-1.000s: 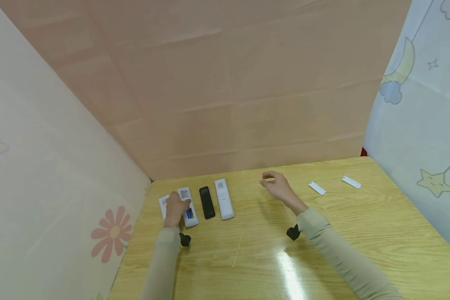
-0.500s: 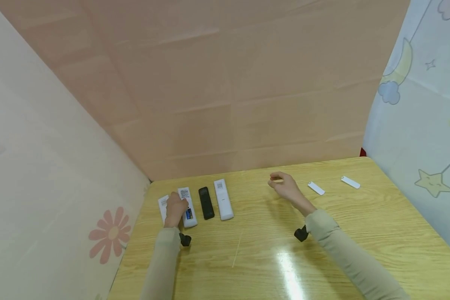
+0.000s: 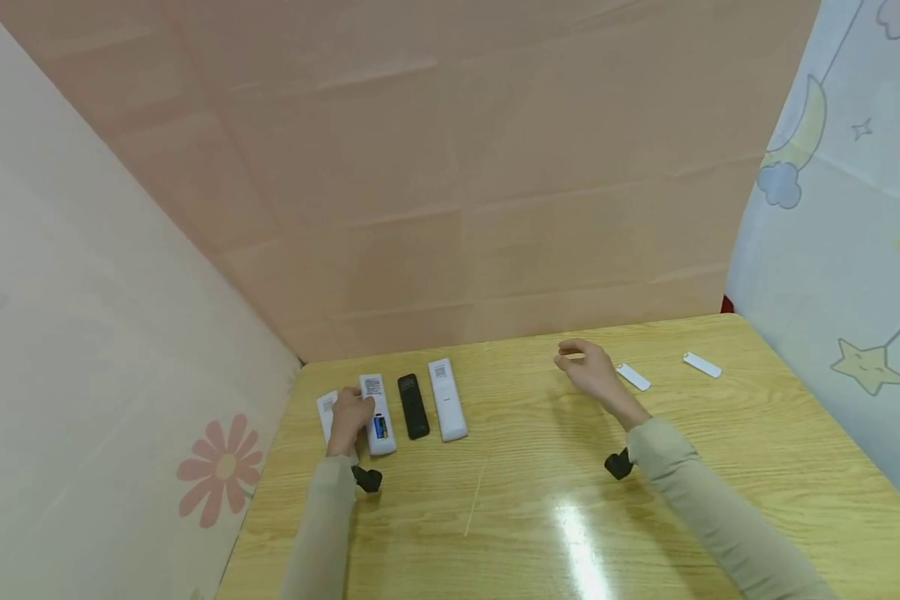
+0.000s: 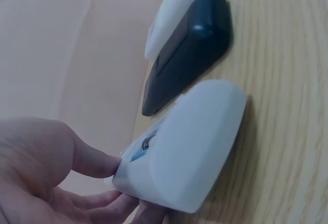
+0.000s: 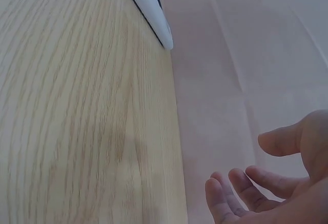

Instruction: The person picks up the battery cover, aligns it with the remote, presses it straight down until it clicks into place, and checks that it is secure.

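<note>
My left hand (image 3: 351,414) is at the left edge of a white remote control (image 3: 384,442) with its back up. In the left wrist view its thumb and fingers pinch the side of that remote (image 4: 200,147). A blue battery (image 3: 380,427) shows in the uncovered compartment. Partly under my left hand lies another white remote control (image 3: 326,404). My right hand (image 3: 591,371) hovers over the table with loosely bent fingers and holds nothing; in the right wrist view, thumb and fingers are apart (image 5: 277,183). Left of two white battery covers, it is nearest to one cover (image 3: 633,377).
A black remote control (image 3: 413,407) and a longer white remote control (image 3: 447,400) lie right of the pinched one. The second battery cover (image 3: 702,364) lies farther right on the wooden table (image 3: 510,508). A cloth backdrop (image 3: 450,208) hangs behind the table.
My right hand has moved to the right, toward the battery covers. My left hand has shifted slightly left, so more of the remote's battery compartment shows.
</note>
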`<state>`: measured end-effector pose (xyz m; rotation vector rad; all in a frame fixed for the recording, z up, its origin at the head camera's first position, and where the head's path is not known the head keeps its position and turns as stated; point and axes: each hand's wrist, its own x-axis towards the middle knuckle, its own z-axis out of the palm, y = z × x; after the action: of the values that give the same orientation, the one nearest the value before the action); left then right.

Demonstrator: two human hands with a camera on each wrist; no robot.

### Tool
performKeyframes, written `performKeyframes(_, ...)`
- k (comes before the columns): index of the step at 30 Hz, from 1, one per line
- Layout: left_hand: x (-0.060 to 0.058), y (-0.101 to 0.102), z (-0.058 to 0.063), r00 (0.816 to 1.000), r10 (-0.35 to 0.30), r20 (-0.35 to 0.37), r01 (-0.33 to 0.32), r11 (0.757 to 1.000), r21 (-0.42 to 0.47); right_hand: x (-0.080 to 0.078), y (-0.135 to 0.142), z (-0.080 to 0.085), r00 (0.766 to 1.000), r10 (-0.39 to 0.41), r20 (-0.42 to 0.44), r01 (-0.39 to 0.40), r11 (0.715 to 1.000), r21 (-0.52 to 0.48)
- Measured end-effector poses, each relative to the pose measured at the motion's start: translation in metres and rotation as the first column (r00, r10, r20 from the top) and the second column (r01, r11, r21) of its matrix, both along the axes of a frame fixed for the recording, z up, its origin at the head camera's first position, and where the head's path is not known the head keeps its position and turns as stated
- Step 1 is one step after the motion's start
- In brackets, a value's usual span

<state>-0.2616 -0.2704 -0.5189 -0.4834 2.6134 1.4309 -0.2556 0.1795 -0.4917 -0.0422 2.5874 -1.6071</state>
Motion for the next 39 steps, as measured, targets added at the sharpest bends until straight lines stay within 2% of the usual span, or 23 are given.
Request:
performKeyframes(4,-0.001,0.001,0.002,1.000,0.010,0.008,-0.010,1.000,0.008,0.000,0.004,-0.001,1.000,0.008,-0.010,-0.008,1.000,0.012)
performKeyframes(11,-0.004,0.002,0.000,0.999,0.030,0.035,-0.032,0.999,0.037,-0.001,0.018,0.000,1.000,0.017,0.017,-0.017,1.000,0.017)
performKeyframes(17,-0.007,0.003,-0.005,0.998,0.063,0.018,-0.064,0.994,0.085,-0.001,0.028,0.001,0.998,0.041,0.053,-0.037,0.997,-0.061)
performKeyframes(24,-0.006,0.005,-0.011,0.999,0.048,-0.006,-0.047,0.990,0.133,0.000,0.034,0.000,0.997,0.039,0.061,-0.033,0.995,-0.091)
performKeyframes(34,-0.007,0.008,-0.011,0.999,0.037,-0.006,-0.036,0.994,0.105,-0.003,0.048,-0.010,0.999,-0.044,0.005,0.044,0.999,0.010)
performKeyframes(39,-0.006,0.010,-0.009,0.999,0.037,-0.002,-0.037,0.993,0.111,-0.006,0.057,-0.017,0.998,-0.060,-0.010,0.061,0.995,0.073)
